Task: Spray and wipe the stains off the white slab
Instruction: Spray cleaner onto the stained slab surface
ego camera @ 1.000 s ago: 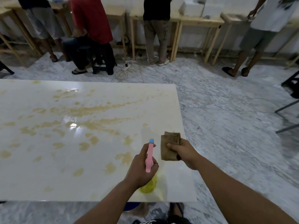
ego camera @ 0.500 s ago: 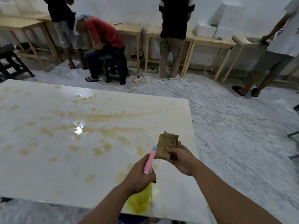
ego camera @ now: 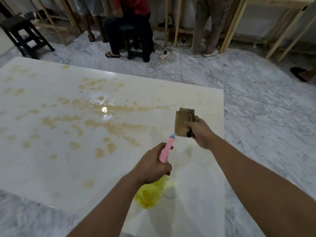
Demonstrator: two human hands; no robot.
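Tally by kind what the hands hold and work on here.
Spray bottle: 1, in the left hand
Cloth: 1, in the right hand
White slab: 1, stained
Total: 3

Both forearms are bare to the edge of the view, with no sleeve showing. The left hand (ego camera: 152, 164) and right hand (ego camera: 199, 132) wear no gloves. No rings or watch are visible.

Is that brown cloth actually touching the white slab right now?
Apart. The head view shows the right hand holding the folded brown cloth upright in the air, above the white slab, not pressed flat on it.
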